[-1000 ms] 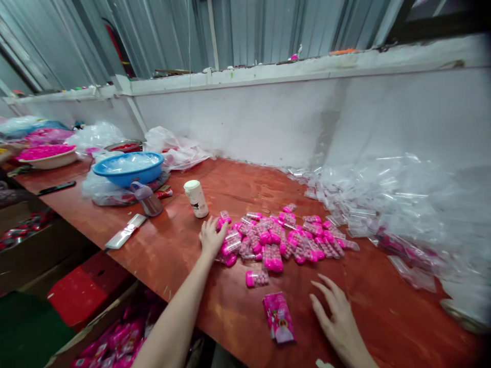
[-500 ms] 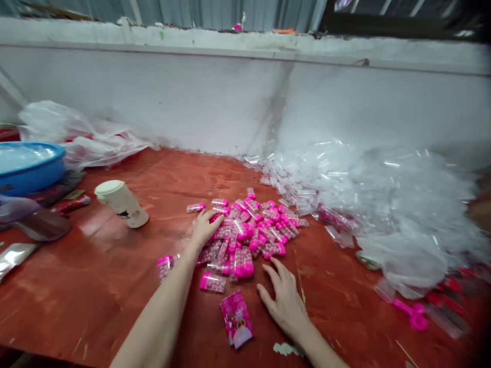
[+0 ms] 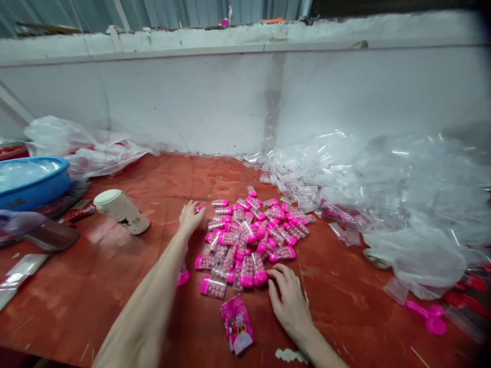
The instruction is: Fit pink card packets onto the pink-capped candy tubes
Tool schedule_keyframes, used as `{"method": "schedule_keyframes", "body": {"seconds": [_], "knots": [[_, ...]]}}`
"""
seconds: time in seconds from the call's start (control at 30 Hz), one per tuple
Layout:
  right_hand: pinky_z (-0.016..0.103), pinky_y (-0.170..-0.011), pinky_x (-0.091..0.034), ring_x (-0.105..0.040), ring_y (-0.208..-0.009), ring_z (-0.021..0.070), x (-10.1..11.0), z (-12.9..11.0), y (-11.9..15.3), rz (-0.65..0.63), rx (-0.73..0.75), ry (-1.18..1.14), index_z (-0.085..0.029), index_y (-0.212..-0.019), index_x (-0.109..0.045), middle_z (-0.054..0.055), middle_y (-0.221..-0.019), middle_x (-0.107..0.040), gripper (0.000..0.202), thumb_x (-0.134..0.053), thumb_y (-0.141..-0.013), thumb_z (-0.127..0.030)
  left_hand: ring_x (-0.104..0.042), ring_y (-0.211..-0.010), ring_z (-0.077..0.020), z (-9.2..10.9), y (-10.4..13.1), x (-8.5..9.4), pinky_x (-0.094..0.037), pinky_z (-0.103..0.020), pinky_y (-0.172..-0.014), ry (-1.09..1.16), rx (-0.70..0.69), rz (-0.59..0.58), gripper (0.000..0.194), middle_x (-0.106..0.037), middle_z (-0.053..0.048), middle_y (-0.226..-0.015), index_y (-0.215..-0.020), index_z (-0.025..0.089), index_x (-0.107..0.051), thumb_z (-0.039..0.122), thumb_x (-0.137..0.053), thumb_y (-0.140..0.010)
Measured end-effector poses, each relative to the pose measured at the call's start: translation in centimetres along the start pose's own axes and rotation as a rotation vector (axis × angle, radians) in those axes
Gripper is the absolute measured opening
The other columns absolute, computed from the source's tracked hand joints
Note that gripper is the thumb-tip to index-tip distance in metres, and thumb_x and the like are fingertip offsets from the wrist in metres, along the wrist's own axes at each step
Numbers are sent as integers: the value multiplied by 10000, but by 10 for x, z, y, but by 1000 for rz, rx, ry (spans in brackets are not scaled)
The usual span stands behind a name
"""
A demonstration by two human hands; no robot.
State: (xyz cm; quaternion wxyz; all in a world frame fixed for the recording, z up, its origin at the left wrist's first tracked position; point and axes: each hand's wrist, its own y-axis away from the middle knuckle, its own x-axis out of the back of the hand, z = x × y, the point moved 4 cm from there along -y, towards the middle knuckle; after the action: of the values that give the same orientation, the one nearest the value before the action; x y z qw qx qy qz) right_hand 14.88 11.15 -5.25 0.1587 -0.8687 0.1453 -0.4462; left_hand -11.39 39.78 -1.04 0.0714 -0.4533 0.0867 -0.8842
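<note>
A pile of small clear bottles (image 3: 245, 232) with pink caps and pink candy balls lies mid-table. At the pile's far left, my left hand (image 3: 191, 219) is closed over one bottle; its pink cap (image 3: 198, 208) peeks out between thumb and fingers. My right hand (image 3: 288, 296) rests at the pile's near right edge, fingers curved and apart, fingertips beside a pink-capped bottle (image 3: 260, 271). A pink printed packet (image 3: 237, 324) lies between my forearms. Another bottle (image 3: 183, 273) is partly hidden behind my left forearm.
A pale lidded cup (image 3: 121, 211), a blue basin (image 3: 34, 179) and a purple-topped container (image 3: 49, 232) stand on the left. Clear plastic bags (image 3: 383, 179) and loose empty bottles cover the right. A pink spoon-like piece (image 3: 433, 319) lies at right. A white wall closes the back.
My left hand has moved left, off the pile's edge and onto the separate bottle there. My right hand stays near the pile's front right. Some front bottles have shifted. The view has tilted slightly.
</note>
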Motion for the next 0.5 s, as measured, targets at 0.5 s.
{"method": "schedule_keyframes", "body": {"seconds": [0.5], "knots": [[445, -926, -438, -504, -1125, 269, 0, 6, -1, -49, 6, -25, -194, -1138, -547, 128, -1178, -543, 290, -424, -895, -94, -620, -1089, -255, 34, 72, 19, -467, -388, -958, 359, -38, -82, 530, -679, -103, -1195, -1266, 157, -600, 493, -467, -877]]}}
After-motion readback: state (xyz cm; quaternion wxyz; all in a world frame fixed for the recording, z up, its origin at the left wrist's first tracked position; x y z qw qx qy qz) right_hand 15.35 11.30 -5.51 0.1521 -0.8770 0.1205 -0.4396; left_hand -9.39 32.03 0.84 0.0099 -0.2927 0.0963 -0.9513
